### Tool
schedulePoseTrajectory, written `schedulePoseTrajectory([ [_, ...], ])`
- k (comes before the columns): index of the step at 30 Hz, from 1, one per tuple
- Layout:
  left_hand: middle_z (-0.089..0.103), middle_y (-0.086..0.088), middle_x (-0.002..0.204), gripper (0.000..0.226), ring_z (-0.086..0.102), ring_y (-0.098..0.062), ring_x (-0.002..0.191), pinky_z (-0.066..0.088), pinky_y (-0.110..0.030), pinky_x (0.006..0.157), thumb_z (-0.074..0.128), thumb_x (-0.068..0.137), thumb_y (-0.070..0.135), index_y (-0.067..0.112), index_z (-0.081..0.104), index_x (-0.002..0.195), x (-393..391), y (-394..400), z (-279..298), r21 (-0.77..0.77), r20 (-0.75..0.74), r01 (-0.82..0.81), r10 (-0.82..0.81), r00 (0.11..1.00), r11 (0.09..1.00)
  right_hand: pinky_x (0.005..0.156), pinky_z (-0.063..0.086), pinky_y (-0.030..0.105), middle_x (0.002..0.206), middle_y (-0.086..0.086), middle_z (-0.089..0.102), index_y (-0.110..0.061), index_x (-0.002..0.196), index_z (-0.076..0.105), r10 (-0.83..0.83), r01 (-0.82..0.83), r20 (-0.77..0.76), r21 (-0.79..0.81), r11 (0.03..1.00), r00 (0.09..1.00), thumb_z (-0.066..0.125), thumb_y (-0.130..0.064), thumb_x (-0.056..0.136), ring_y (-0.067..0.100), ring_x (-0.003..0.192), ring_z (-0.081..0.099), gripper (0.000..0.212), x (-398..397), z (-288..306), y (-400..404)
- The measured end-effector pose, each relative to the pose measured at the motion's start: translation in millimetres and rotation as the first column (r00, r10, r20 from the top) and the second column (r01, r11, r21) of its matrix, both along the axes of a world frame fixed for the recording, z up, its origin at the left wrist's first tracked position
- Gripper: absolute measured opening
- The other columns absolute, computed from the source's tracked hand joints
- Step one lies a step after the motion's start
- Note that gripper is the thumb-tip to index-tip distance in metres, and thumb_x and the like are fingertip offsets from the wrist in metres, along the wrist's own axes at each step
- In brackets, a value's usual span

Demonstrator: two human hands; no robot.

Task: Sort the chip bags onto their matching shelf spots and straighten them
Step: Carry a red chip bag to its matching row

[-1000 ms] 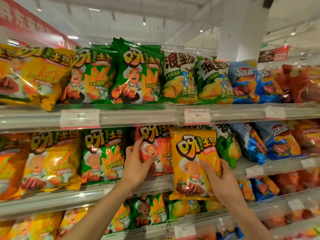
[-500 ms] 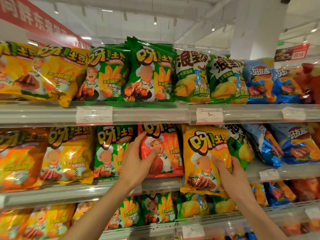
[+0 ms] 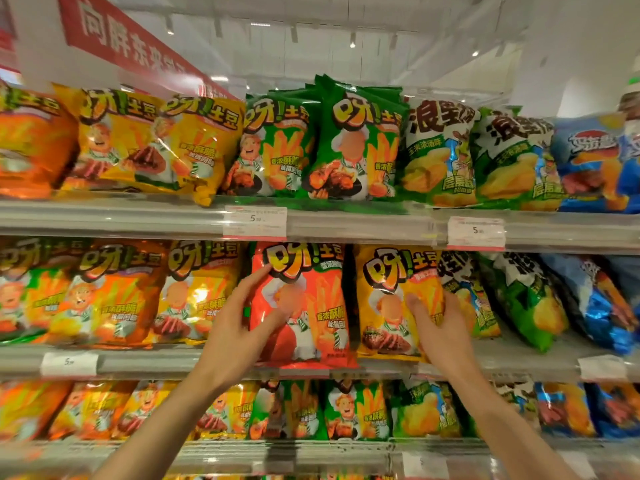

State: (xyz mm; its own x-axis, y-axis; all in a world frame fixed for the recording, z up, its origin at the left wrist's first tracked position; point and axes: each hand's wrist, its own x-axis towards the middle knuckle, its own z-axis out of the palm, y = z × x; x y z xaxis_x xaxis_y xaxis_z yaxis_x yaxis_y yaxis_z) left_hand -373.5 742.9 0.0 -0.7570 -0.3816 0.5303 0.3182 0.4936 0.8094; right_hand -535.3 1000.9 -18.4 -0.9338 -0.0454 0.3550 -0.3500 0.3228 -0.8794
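Left hand (image 3: 239,327) clamps the red bag's (image 3: 304,306) left edge; right hand (image 3: 440,327) grips the yellow bag (image 3: 388,299), now lifted from below and standing beside red on the middle shelf's front edge (image 3: 145,362) — misplaced, probably: yellow's row is further left.

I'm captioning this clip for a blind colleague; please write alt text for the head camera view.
Two bare hands reach to a middle store shelf: the left hand grips a red chip bag and the right hand a yellow chip bag beside it. Rows of green, yellow, orange and blue bags fill the shelves around them.
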Motion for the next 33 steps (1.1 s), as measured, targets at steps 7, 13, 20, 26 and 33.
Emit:
schedulePoseTrajectory([
  [7, 0.041, 0.048, 0.131, 0.068, 0.034, 0.027, 0.122, 0.034, -0.017, 0.096, 0.064, 0.074, 0.068, 0.057, 0.041, 0.137, 17.6, -23.0, -1.4, -0.018, 0.007, -0.072, 0.072, 0.997, 0.997, 0.095, 0.052, 0.050, 0.122, 0.004, 0.061, -0.022, 0.134, 0.045, -0.023, 0.023, 0.000, 0.094, 0.995, 1.000, 0.039, -0.091, 0.070, 0.027, 0.109, 0.062, 0.095, -13.4, -6.0, -54.4],
  [13, 0.041, 0.054, 0.125, 0.065, 0.035, 0.032, 0.116, 0.031, -0.005, 0.088, 0.069, 0.081, 0.056, 0.049, 0.043, 0.140, 23.0, -25.6, -2.3, -0.001, -0.002, -0.055, 0.055, 0.998, 0.998, 0.098, 0.050, 0.051, 0.139, 0.016, 0.051, -0.016, 0.147, 0.035, -0.100, 0.113, -0.063, 0.252, 0.961, 0.993, 0.034, -0.088, 0.076, 0.035, 0.123, 0.054, 0.101, -17.3, -6.8, -57.3],
  [20, 0.043, 0.059, 0.114, 0.060, 0.041, 0.033, 0.108, 0.041, 0.003, 0.074, 0.067, 0.085, 0.046, 0.046, 0.042, 0.139, 25.5, -11.8, -0.7, 0.055, 0.003, -0.018, 0.018, 1.000, 0.998, 0.108, 0.040, 0.046, 0.142, 0.013, 0.045, -0.012, 0.146, 0.040, -0.102, 0.201, -0.359, 0.251, 0.947, 0.928, 0.050, -0.058, 0.093, 0.029, 0.131, 0.044, 0.071, 18.7, 9.5, -42.9],
  [26, 0.040, 0.042, 0.128, 0.061, 0.038, 0.036, 0.107, 0.034, 0.008, 0.077, 0.068, 0.088, 0.035, 0.041, 0.041, 0.142, 34.9, 4.4, -9.3, 0.061, 0.041, -0.024, 0.022, 0.999, 0.998, 0.099, 0.050, 0.032, 0.140, -0.017, 0.048, -0.042, 0.147, 0.035, 0.349, -0.340, -0.070, 0.108, 0.934, 0.935, 0.048, -0.074, 0.085, 0.000, 0.119, 0.054, 0.071, 71.7, 14.2, -63.3],
  [33, 0.040, 0.057, 0.124, 0.060, 0.037, 0.030, 0.118, 0.035, 0.005, 0.084, 0.066, 0.087, 0.041, 0.049, 0.040, 0.140, 62.8, -10.0, -21.8, 0.095, 0.058, 0.036, -0.041, 0.997, 0.995, 0.095, 0.042, 0.025, 0.148, -0.011, 0.042, -0.041, 0.153, 0.027, 0.473, -0.480, 0.157, 0.006, 0.877, 0.867, 0.054, -0.071, 0.082, 0.009, 0.134, 0.045, 0.082, 107.2, -2.0, -96.2],
])
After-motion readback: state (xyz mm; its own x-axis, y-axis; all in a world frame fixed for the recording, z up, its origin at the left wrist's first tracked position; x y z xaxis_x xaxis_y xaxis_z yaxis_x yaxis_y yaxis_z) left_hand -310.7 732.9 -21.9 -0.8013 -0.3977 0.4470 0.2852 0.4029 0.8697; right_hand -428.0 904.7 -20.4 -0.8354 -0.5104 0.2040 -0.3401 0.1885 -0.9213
